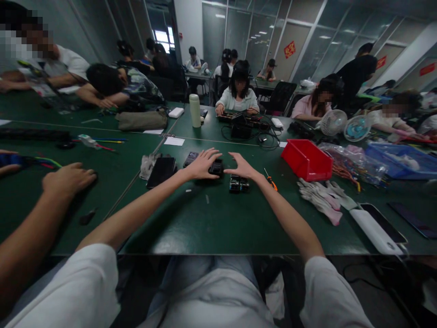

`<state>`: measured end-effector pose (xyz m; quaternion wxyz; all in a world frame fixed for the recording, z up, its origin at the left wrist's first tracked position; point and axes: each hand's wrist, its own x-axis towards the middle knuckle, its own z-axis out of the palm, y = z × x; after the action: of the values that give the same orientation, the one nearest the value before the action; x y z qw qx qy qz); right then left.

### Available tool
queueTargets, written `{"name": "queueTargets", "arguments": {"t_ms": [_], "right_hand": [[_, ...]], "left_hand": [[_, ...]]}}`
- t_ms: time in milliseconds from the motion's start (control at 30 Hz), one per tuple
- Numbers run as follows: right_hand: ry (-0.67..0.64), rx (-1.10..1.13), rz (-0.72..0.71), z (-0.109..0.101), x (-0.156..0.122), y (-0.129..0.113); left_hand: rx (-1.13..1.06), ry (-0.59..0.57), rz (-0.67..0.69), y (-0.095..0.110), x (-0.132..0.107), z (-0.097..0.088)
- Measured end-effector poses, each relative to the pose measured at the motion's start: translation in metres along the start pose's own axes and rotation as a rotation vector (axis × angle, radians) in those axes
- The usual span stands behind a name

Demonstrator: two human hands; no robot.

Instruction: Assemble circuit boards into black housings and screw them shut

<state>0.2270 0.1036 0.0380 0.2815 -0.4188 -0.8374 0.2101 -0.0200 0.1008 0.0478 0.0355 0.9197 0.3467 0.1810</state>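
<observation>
**Small black box [216, 167] touched by two hands**

The small black box is set on the green table [211, 223], far out in front of the person. It is touched by the left hand [202, 164], whose fingers are spread wide and laid on it, not closed round it. The right hand [243, 167] is held just beside the box, also spread wide, and nothing is held in it. A second black part [239, 184] is seen just below the right hand. An orange screwdriver [271, 182] is laid near it. A red bin [307, 160] and grey gloves [321, 195] are placed further right.
</observation>
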Motion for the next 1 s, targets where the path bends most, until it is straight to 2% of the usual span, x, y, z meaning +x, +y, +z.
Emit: {"name": "queueTargets", "arguments": {"t_ms": [67,133,233,300,400,500,800,1000], "right_hand": [[0.007,0.071,0.031,-0.015,-0.029,0.006],[-0.066,0.103,0.071,-0.023,-0.057,0.012],[-0.139,0.081,0.128,-0.021,-0.086,0.019],[-0.099,0.098,0.143,-0.012,-0.096,0.021],[-0.004,0.160,0.162,0.001,-0.100,0.019],[0.036,0.186,0.129,0.006,-0.100,0.016],[0.036,0.074,0.096,0.003,-0.106,0.015],[0.040,0.025,0.130,0.006,-0.108,0.017]], "left_hand": [[-0.094,0.058,0.085,0.024,-0.004,0.005],[-0.165,0.032,0.116,0.042,-0.005,0.016],[-0.193,-0.039,0.084,0.057,0.001,0.035],[-0.189,-0.079,0.087,0.060,0.010,0.043],[-0.184,-0.144,0.110,0.061,0.025,0.048],[-0.154,-0.192,0.107,0.065,0.036,0.048],[-0.093,-0.198,0.058,0.075,0.042,0.059],[-0.060,-0.220,0.076,0.082,0.046,0.054]]}}
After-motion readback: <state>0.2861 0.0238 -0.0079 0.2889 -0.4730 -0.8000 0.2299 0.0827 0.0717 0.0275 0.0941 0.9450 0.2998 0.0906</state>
